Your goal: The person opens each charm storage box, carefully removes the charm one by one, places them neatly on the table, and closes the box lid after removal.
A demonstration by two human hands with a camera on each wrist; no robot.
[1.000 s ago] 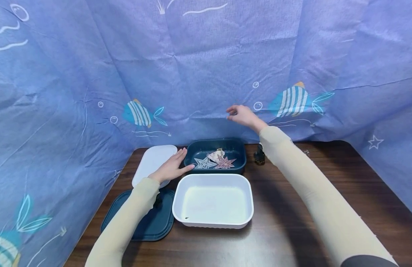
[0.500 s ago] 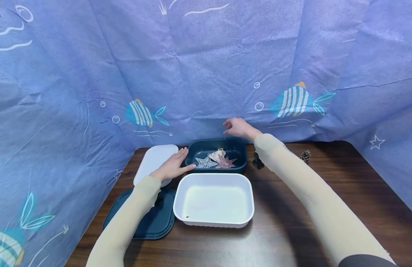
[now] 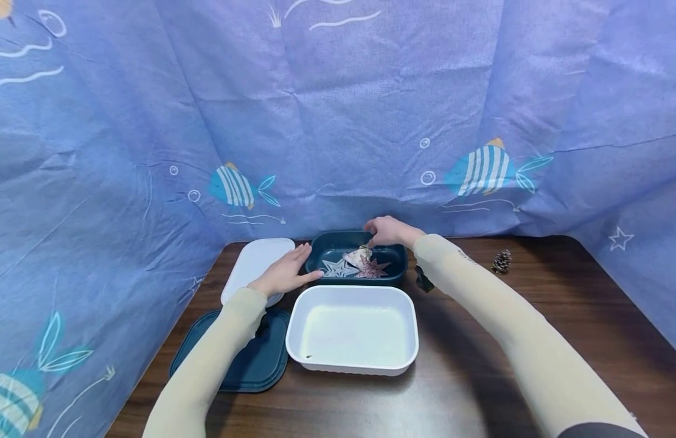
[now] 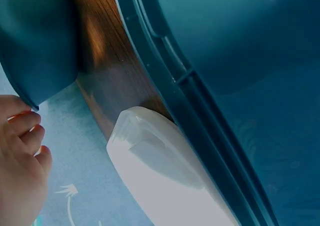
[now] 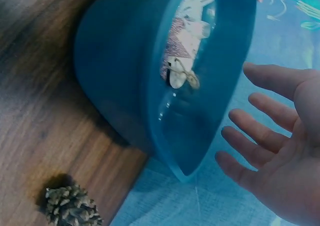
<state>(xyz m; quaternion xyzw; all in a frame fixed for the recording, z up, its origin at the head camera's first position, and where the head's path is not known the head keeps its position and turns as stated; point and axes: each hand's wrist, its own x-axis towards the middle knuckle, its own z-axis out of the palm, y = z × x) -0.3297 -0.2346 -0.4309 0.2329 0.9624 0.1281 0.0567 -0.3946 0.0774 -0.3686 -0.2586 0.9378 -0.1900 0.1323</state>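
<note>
My left hand (image 3: 285, 271) rests its fingers against the left rim of a dark teal box (image 3: 398, 281). In the left wrist view, its fingers (image 4: 20, 121) meet that box's edge. Inside the box lie a silver star ornament (image 3: 338, 268), a pinkish glitter star (image 3: 373, 268) and a white ornament with a twine loop (image 3: 355, 258). Over the box's back right part hovers my right hand (image 3: 389, 231), palm down and holding nothing. The right wrist view shows its fingers (image 5: 257, 131) spread loosely, apart from the ornaments.
A white box (image 3: 353, 331) stands in front of the teal one. To the left are a white lid (image 3: 255, 264) and a dark teal lid (image 3: 255, 365). One pine cone (image 3: 502, 261) sits at the right on the wooden table (image 3: 452, 389). A fish-print curtain (image 3: 338, 121) hangs behind.
My right hand has come down from in front of the curtain to just over the teal box. The pine cone has come into full view. My left hand stays at the rim.
</note>
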